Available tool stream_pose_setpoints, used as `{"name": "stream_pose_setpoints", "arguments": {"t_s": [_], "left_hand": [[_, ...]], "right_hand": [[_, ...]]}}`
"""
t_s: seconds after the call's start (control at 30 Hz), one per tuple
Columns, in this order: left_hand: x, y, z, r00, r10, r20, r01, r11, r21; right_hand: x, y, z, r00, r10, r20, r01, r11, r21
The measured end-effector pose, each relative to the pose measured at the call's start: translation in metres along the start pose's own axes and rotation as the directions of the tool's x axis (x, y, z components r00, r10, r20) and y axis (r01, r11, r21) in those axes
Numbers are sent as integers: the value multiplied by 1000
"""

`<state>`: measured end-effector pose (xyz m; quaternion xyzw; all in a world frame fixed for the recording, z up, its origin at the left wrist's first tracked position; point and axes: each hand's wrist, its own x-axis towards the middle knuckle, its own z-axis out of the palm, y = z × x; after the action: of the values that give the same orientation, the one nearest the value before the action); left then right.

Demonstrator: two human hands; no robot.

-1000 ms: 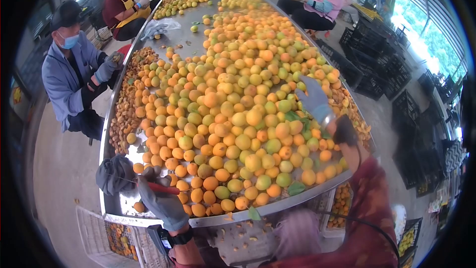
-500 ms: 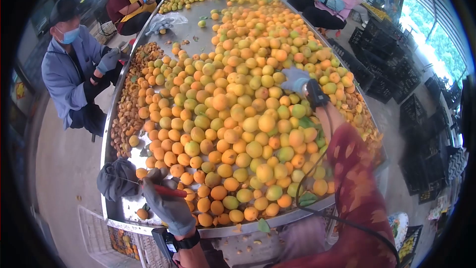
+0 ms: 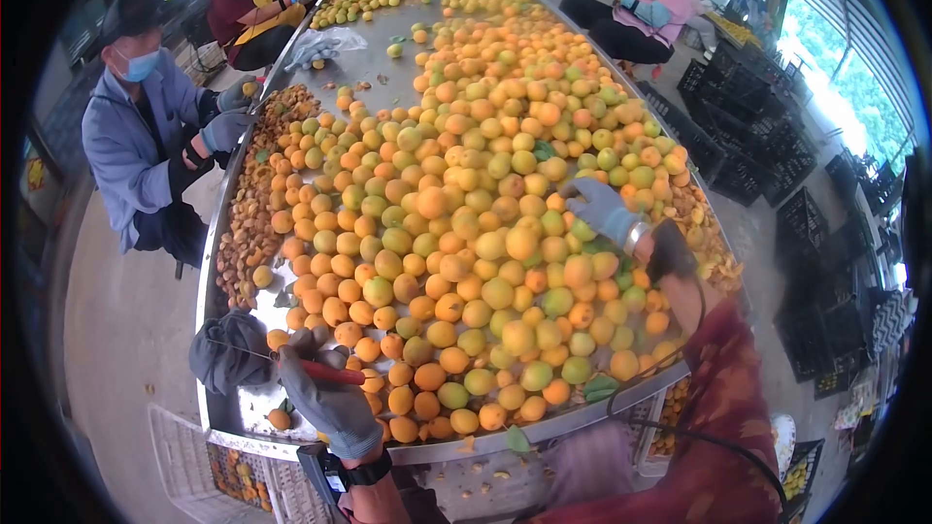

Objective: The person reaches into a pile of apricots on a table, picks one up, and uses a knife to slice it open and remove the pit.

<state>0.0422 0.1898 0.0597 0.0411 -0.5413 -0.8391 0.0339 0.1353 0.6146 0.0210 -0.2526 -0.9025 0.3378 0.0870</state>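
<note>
My left hand [image 3: 335, 408], in a grey glove, is at the table's near left corner, closed around a red-handled tool [image 3: 333, 373] whose thin metal shaft points left. That shaft crosses in front of a dark grey bundled cloth [image 3: 225, 369]. My right hand [image 3: 604, 212], also gloved, reaches over the pile of apricots [image 3: 476, 262] on the right. Its fingers are stretched and apart, touching the fruit, with nothing seen in them. A few apricots lie beside my left hand, and one small apricot [image 3: 280, 418] sits apart near the corner.
The metal table [image 3: 388, 73] has a raised rim. Brown pits and scraps [image 3: 248, 243] line its left edge. A masked co-worker [image 3: 136, 136] sits at left; others sit farther back. Black crates [image 3: 762, 126] stand at right, a white crate [image 3: 180, 471] below left. A black cable [image 3: 699, 435] trails by my right arm.
My right hand has moved nearer to me and slightly right across the apricots, its fingers spread. My left hand keeps its place with the tool. The left co-worker's hands have shifted toward the table edge.
</note>
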Motion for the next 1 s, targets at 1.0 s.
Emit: {"name": "stream_pose_setpoints", "arguments": {"t_s": [1.0], "left_hand": [[10,-8,9,999,39,-9,-39,999,31]], "right_hand": [[81,19,-38,990,136,22,-122,941,-315]]}}
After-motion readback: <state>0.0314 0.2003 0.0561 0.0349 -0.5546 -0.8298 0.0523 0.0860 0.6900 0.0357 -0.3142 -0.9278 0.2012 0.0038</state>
